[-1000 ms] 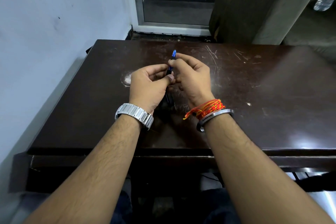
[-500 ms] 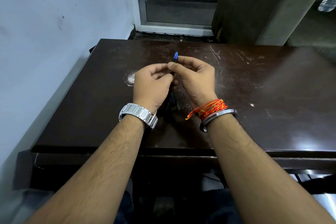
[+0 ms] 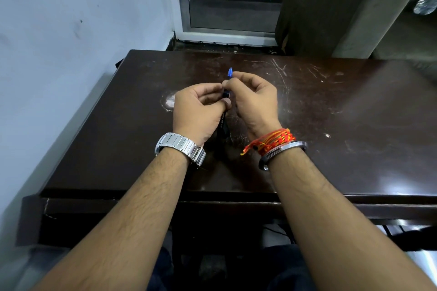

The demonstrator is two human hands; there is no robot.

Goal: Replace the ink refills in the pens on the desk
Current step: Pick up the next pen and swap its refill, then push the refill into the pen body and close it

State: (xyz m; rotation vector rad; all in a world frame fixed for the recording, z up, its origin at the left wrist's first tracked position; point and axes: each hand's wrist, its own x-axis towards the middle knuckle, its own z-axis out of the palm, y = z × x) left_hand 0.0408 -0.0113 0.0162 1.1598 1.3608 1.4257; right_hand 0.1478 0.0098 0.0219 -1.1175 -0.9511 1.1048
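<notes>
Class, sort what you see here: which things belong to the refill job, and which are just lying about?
Job: pen, gripped by left hand and right hand.
Just about: bottle; watch and bangle, both worn.

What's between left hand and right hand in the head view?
The left hand and right hand both grip the dark pen; its barrel runs between the palms, blue tip poking out above. Scratched desk behind. Head view.

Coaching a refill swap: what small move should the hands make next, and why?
Probably the right hand should pull the blue-tipped piece out, away from the left hand: it pinches that piece, while the left grips the black pen barrel.
</notes>
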